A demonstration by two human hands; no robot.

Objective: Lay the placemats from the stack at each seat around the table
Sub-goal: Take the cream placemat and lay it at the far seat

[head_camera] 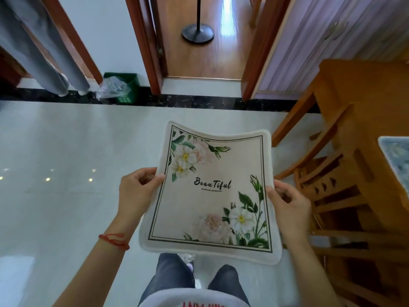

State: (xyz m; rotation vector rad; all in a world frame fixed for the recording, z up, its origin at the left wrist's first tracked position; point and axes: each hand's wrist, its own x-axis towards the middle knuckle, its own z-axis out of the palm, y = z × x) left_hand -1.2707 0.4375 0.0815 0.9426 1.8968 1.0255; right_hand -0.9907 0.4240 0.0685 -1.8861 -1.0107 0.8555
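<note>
I hold a cream placemat (210, 196) with flower prints and the word "Beautiful" flat in front of me, above the white floor. My left hand (137, 187) pinches its left edge, thumb on top. My right hand (287, 202) pinches its right edge the same way. The wooden table (365, 89) stands to my right. A blue patterned placemat (396, 158) lies on it at the frame's right edge, only partly in view. The stack of placemats is out of view.
A wooden chair (336, 196) stands between me and the table on the right. Ahead are an open doorway with a black lamp base (198, 33), a green bin (124, 87) by the wall, and grey curtains (39, 52) at the left.
</note>
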